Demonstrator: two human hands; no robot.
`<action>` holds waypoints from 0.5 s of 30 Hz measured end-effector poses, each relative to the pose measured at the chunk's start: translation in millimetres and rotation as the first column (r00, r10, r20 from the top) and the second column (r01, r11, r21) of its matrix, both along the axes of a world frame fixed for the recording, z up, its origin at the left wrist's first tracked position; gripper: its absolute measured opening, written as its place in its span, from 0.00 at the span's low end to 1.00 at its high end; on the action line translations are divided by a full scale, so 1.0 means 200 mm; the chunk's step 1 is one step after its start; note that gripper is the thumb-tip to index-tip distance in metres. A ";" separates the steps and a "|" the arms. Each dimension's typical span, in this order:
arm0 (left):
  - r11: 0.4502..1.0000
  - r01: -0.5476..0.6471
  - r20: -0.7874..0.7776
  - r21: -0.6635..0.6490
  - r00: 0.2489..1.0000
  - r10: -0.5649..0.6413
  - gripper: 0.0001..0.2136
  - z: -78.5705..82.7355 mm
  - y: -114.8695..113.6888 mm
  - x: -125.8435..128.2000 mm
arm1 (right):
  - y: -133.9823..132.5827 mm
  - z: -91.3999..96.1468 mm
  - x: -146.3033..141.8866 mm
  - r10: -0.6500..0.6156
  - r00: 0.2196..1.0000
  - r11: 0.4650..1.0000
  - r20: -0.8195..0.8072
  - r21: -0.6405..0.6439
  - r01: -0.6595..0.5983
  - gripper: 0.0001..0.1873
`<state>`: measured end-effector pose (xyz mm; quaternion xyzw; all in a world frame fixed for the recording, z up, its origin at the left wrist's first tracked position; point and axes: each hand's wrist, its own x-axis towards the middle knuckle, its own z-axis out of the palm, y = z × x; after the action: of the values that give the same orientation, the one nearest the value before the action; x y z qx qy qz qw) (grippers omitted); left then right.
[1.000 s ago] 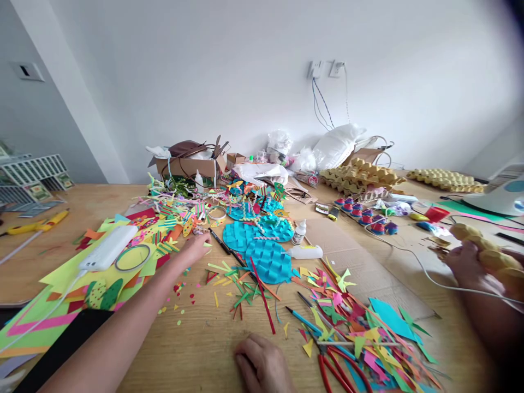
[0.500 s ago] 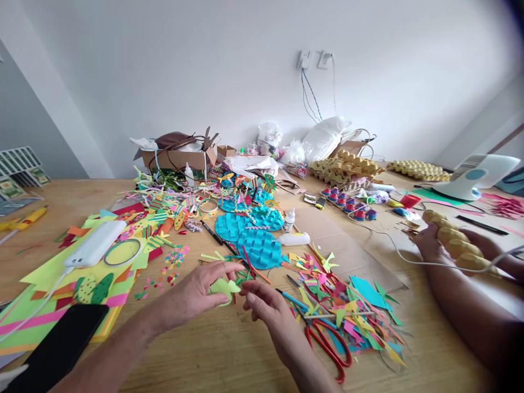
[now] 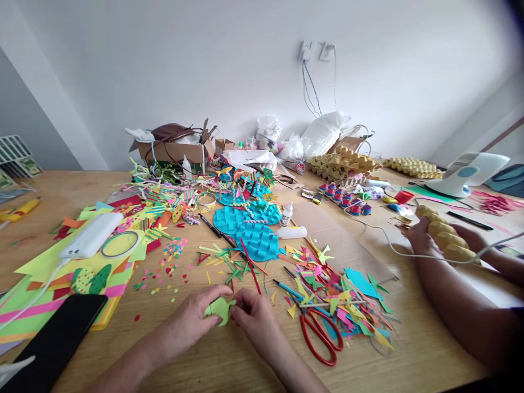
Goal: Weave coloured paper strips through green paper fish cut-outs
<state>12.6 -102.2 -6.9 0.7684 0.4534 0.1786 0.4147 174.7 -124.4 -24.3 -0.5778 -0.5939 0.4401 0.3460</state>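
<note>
My left hand (image 3: 196, 315) holds a light green paper fish (image 3: 221, 310) between thumb and fingers, just above the table. From the other side, my right hand (image 3: 254, 314) pinches the fish at its narrow tail end, and its fingertips hide part of that end. To the right of my right hand lie red-handled scissors (image 3: 321, 335) among colourful paper scraps (image 3: 347, 305). Beyond my hands are thin green paper strips (image 3: 235, 270), a red strip (image 3: 250, 265) and blue scale-covered paper shapes (image 3: 257, 243).
A black phone (image 3: 61, 341), a white power bank (image 3: 92, 234) and coloured paper sheets (image 3: 33, 267) lie left. Glue bottles (image 3: 291, 232) stand and lie mid-table beside cardboard (image 3: 331, 234). At right, another person's hands hold an egg-carton strip (image 3: 444, 237); a white cable (image 3: 409, 255) crosses there.
Both hands have come lower in view, nearer to me, with the green fish. My right hand has closed in from beside the tail to pinch it.
</note>
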 end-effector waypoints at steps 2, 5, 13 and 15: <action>1.000 -0.016 -0.016 -0.008 1.000 0.016 0.22 -0.06 -0.03 -0.02 | -0.01 0.00 0.02 0.031 0.982 0.999 0.185 0.030 -0.037 0.07; 1.000 -0.021 -0.074 0.017 0.997 0.022 0.18 -0.10 -0.05 -0.05 | 0.01 0.04 0.06 0.068 0.922 0.991 0.382 0.082 -0.107 0.10; 0.988 0.104 -0.195 0.114 0.977 -0.080 0.13 -0.11 -0.08 -0.05 | 0.14 0.11 0.05 0.249 0.787 0.932 0.564 0.081 -0.353 0.13; 0.985 0.120 -0.212 0.126 0.973 -0.091 0.15 -0.13 -0.08 -0.04 | 0.16 0.11 0.01 0.255 0.778 0.921 0.574 0.099 -0.376 0.13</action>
<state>4.7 -119.1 -32.0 0.8326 0.4389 0.1069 0.3205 177.6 -91.8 -1.8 -0.5317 -0.7993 0.2425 0.1400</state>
